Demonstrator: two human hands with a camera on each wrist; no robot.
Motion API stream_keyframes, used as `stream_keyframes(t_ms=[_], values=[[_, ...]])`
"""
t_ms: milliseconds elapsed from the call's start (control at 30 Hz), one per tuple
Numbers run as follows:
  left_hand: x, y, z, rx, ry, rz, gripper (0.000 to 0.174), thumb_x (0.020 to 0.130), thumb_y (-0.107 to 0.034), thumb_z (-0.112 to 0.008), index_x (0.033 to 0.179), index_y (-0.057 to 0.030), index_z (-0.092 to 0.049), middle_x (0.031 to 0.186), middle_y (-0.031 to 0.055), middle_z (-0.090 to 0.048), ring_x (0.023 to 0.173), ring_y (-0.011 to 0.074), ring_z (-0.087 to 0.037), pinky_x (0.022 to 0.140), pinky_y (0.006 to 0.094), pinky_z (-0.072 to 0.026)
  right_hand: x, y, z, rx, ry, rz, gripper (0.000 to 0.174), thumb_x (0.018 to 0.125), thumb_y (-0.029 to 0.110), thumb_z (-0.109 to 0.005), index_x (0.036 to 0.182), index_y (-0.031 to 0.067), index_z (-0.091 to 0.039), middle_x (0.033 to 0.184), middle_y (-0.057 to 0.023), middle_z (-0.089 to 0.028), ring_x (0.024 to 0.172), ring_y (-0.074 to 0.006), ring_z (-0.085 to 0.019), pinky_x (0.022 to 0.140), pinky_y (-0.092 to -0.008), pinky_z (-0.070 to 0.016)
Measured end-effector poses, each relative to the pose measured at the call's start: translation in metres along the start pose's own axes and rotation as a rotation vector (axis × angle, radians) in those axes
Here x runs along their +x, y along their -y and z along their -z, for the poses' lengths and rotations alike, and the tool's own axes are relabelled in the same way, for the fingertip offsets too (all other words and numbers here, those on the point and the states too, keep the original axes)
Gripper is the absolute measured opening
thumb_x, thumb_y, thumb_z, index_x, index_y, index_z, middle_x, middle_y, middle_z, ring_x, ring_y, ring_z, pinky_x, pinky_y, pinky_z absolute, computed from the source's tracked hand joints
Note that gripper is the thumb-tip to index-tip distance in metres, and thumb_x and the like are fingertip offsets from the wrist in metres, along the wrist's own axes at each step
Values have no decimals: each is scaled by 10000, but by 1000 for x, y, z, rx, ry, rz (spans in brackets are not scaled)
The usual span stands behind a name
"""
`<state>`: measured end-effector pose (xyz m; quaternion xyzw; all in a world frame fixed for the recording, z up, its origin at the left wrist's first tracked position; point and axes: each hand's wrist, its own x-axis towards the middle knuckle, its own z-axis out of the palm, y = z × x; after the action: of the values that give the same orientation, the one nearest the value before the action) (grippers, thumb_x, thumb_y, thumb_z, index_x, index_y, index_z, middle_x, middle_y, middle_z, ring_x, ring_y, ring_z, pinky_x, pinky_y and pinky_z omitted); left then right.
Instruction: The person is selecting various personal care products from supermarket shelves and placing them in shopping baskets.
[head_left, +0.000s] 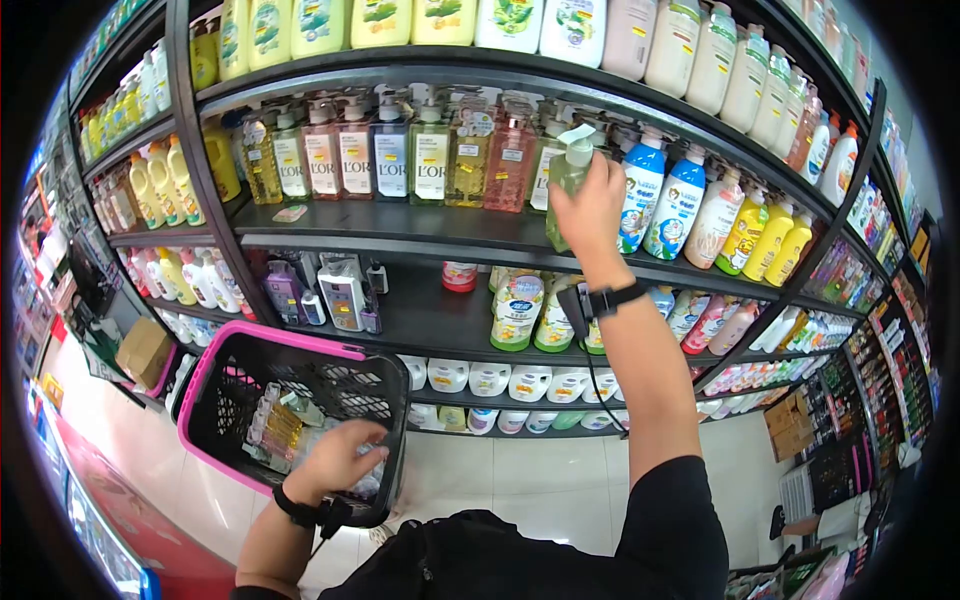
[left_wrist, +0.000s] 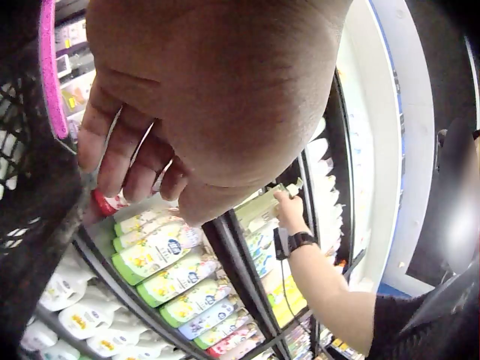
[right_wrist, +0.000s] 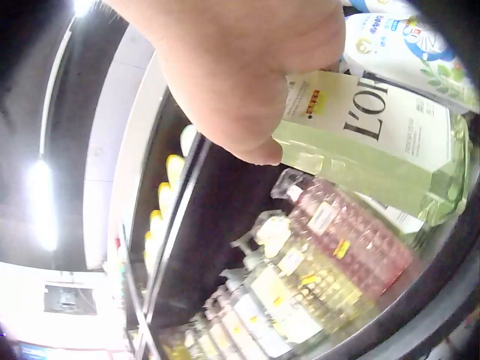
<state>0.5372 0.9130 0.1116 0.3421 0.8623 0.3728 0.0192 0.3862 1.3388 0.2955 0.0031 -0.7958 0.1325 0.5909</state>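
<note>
My right hand (head_left: 597, 215) grips a green pump bottle (head_left: 570, 175) near its top, at the front of the middle shelf. In the right wrist view the green bottle (right_wrist: 409, 139) shows a pale label with large dark letters. Over the near right side of a black basket with a pink rim (head_left: 205, 365) is my left hand (head_left: 340, 458), its fingers relaxed and nothing between them. Inside the basket lie several clear-wrapped bottles (head_left: 278, 428), partly covered by that hand. The left wrist view shows the left palm (left_wrist: 217, 82) with loosely bent fingers beside the basket's wall.
Along the middle shelf (head_left: 400, 222) stand pump bottles in pink, blue and amber (head_left: 467, 165), with blue bottles (head_left: 640, 190) right of my right hand. Green-based bottles (head_left: 518, 310) fill part of the shelf below. Large bottles (head_left: 445, 20) line the shelf above.
</note>
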Motion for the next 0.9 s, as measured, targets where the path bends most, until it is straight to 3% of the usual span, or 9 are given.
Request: stream_keyframes(t_ms=[133,200,333,533,600,667,700,800,900], values=[[43,-29,12,-138,-14,-30,488,826,-180,-761,1238,4,-575,1177,181,-622,1060,304,-647,872,383,-533,-46,60,44,205,70,73,748,722,165,-789,1348,-40,-434,1270,-259,-454,1159,-438,-477,1005,-491,-404],[60,-40,-6,-219,-131,-48,686,806,-193,-781,1372,5,-447,1314,216,-531,1176,339,-584,957,400,-498,-75,90,61,370,169,-26,767,717,165,-795,1356,-45,-426,1273,-257,-449,1173,-430,-474,1023,-474,-396],[79,-77,-27,-124,-298,-61,857,765,-242,-806,1431,29,-340,1345,251,-505,1232,422,-531,1028,451,-446,-147,130,60,699,422,-348,791,725,179,-815,1368,-49,-415,1311,-248,-446,1222,-398,-457,1041,-458,-393],[53,-61,-29,-231,-215,288,722,770,-212,-772,1350,24,-414,1175,252,-616,1086,373,-635,925,415,-513,-201,182,75,777,681,-453,787,725,201,-837,1368,-33,-449,1275,-216,-466,1197,-367,-485,1016,-444,-420],[37,-18,-42,-731,-200,183,617,785,-97,-717,1327,31,-451,1167,145,-648,1072,213,-647,922,357,-514,-209,175,64,979,814,-512,611,825,157,-775,1333,-29,-491,1235,-165,-501,1157,-279,-519,970,-390,-459],[22,-25,-24,-1124,-117,242,597,792,-21,-677,1340,32,-446,1205,116,-638,1108,197,-632,959,362,-507,-210,173,53,1243,1002,-721,518,880,127,-729,1320,-30,-506,1220,-141,-517,1132,-226,-532,943,-357,-477],[14,-25,-18,-1255,-98,245,602,793,28,-644,1358,37,-435,1239,114,-621,1148,196,-615,993,358,-492,-212,175,48,1209,1045,-638,460,933,102,-672,1335,-32,-494,1202,-108,-566,1099,-172,-559,917,-311,-487],[-8,-24,1,-1311,-66,228,624,791,40,-638,1377,37,-422,1258,122,-610,1180,195,-599,1009,354,-481,-206,200,41,1334,1241,-726,483,933,127,-678,1343,-39,-483,1210,-107,-601,1093,-179,-584,927,-317,-486],[-31,-8,9,-1004,-86,307,663,791,-14,-680,1396,29,-411,1268,126,-606,1192,197,-590,1018,355,-472,-216,218,23,1397,1385,-676,529,937,148,-679,1385,-24,-457,1220,-102,-615,1118,-190,-593,963,-332,-477]])
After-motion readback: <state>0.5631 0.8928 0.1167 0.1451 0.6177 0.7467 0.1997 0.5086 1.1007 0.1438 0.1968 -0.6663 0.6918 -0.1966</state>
